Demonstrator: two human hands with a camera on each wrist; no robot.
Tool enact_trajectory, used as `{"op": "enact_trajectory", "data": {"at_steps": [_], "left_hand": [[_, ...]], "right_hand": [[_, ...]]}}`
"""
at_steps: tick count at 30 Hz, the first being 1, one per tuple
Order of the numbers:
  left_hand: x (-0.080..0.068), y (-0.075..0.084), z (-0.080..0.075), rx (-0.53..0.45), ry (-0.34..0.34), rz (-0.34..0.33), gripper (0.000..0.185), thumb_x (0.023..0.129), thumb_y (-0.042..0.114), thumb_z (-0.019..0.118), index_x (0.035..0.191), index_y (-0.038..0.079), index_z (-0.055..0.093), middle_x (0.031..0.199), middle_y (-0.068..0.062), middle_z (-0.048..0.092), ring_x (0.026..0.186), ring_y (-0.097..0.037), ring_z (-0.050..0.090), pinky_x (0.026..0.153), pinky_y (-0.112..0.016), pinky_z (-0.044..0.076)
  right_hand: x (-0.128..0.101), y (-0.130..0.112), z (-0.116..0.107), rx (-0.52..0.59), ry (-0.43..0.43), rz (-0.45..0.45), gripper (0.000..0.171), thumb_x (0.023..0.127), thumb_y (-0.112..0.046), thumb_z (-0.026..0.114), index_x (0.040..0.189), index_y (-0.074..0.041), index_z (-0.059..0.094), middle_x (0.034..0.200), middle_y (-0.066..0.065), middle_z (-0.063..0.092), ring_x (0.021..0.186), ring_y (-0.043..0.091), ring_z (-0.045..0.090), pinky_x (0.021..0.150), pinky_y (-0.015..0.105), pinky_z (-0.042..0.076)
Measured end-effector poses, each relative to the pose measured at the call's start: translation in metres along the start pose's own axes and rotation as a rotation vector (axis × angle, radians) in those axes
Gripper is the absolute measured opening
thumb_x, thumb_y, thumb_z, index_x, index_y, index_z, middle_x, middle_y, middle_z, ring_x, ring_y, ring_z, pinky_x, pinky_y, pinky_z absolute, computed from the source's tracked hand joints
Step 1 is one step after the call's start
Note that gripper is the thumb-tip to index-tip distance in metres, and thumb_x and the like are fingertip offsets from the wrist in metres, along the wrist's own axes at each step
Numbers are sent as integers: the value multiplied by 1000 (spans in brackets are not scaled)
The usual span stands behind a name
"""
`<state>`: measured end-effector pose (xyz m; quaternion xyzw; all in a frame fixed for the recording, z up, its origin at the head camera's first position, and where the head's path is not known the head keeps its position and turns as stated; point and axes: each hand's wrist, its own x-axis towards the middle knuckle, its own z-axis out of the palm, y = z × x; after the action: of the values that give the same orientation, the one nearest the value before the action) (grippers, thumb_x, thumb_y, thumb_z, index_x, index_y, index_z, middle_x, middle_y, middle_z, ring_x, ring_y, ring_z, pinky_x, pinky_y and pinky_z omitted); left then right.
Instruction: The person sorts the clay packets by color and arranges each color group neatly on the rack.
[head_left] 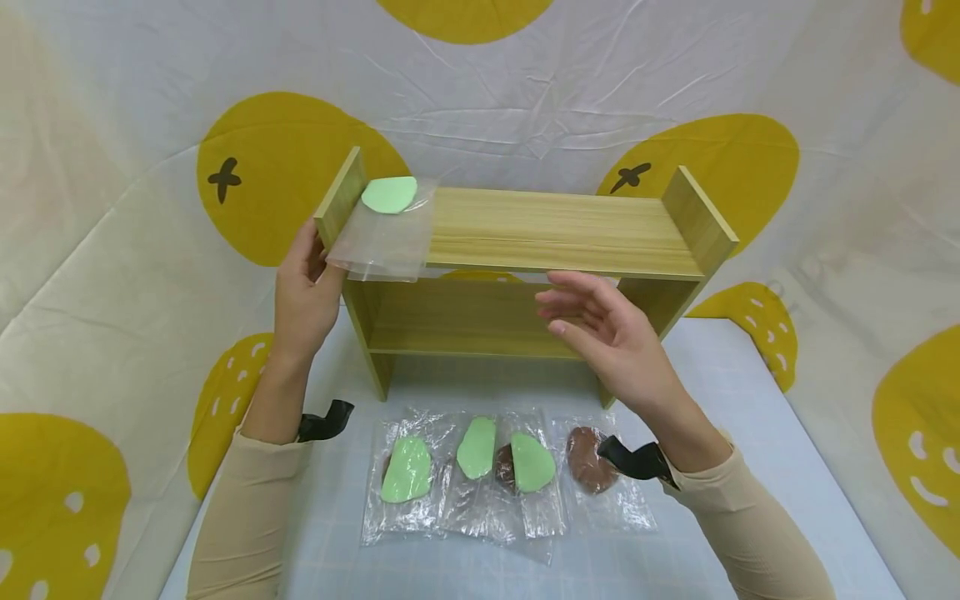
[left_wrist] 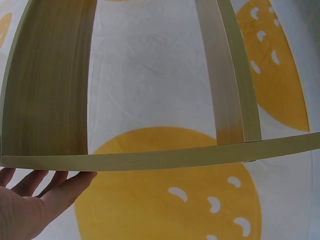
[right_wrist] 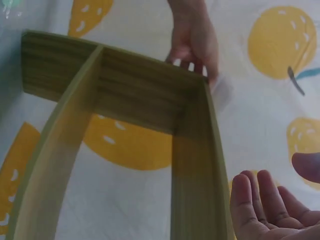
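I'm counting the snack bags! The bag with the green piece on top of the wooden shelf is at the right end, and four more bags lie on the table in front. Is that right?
Not quite. The bag with the green piece lies at the left end of the wooden shelf, by the left hand, as the head view shows. Four more bags do lie on the table in front.

You have one wooden shelf rack (head_left: pixel 525 242) before you, and on its top board sits one clear bag (head_left: pixel 382 237) with a green piece inside, its near corner right at your left hand (head_left: pixel 303 292). Below your two hands, left and right (head_left: pixel 603 329), lie four more clear bags (head_left: pixel 495 483) in a row on the table, making five bags in all. Counting the pieces in that row, you can see three green ones (head_left: pixel 406 471) and three brown ones (head_left: pixel 588 458), two of the brown mostly hidden behind green.
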<state>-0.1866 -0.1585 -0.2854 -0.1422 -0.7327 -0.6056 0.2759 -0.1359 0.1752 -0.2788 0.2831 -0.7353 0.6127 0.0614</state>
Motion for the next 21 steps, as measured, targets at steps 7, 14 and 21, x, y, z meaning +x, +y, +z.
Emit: {"op": "enact_trajectory", "data": {"at_steps": [7,14,21], "left_hand": [[0,-1,0,-4,-1,11,42,102,7,57,144,6,53,139,-12,56,128,-25,52,109,-40,40],[0,-2,-1,0,6,-1,42,102,9,57,144,8,53,139,-10,56,128,-24,53,109,-38,41],[0,-3,0,1,3,2,43,102,10,58,145,10,53,141,-9,55,129,-25,52,109,-38,40]], "right_hand": [[-36,26,-10,-21,-9,37,48,95,10,60,140,-2,51,124,21,62,113,35,62,94,34,52],[-65,58,-11,15,3,96,45,96,6,61,139,1,49,123,19,63,109,28,65,90,35,54],[-89,94,-8,52,15,179,43,98,2,60,140,1,48,123,20,62,106,28,65,86,39,56]]}}
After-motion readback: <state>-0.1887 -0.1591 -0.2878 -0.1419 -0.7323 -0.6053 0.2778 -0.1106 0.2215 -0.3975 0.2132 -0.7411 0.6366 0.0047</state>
